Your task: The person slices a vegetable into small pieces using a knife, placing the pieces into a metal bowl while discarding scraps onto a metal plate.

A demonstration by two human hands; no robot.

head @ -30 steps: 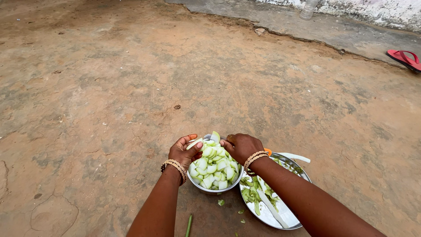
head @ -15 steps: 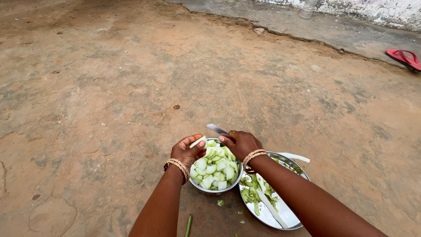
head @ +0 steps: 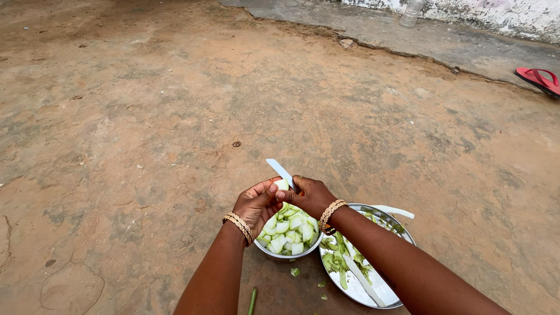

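Note:
My left hand (head: 258, 203) grips a pale green vegetable piece (head: 282, 185) just above a steel bowl (head: 286, 253) filled with cut pale green slices (head: 289, 227). My right hand (head: 311, 196) holds a knife (head: 280, 171) whose blade points up and away, its edge against the piece. Both hands meet over the bowl's far rim. Gold bangles circle both wrists.
A steel plate (head: 385, 297) with green peels and a long white strip lies right of the bowl on bare earth. A red sandal (head: 539, 79) and a plastic bottle (head: 410, 13) lie far back right by a concrete ledge. A green stalk (head: 252, 300) lies near my left arm.
My hands have come together over the bowl. The knife blade, first low over the slices, has risen and now rests against the piece in my left hand.

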